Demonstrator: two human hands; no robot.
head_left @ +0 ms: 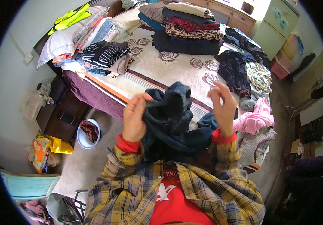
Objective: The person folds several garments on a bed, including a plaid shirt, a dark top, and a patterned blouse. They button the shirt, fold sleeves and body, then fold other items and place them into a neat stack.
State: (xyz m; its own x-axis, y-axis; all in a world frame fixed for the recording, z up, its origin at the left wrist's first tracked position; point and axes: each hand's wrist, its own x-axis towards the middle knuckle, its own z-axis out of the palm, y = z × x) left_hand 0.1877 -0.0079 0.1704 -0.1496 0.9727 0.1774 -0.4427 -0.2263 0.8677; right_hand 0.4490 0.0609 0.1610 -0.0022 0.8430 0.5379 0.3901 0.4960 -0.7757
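Beyond both hands spreads the wide bed with its cream, rose-printed quilted cover, bearing a tall stack of folded dark and patterned clothes far ahead of the hands and a striped navy-and-white folded top off beyond the left hand. Between the hands hangs a crumpled dark navy fleece garment, held up close in front of the chest. The left hand is closed on the garment's edge, while the right hand has its fingers spread loosely, the garment just beside and below it; a pink bunched cloth lies just right of that hand.
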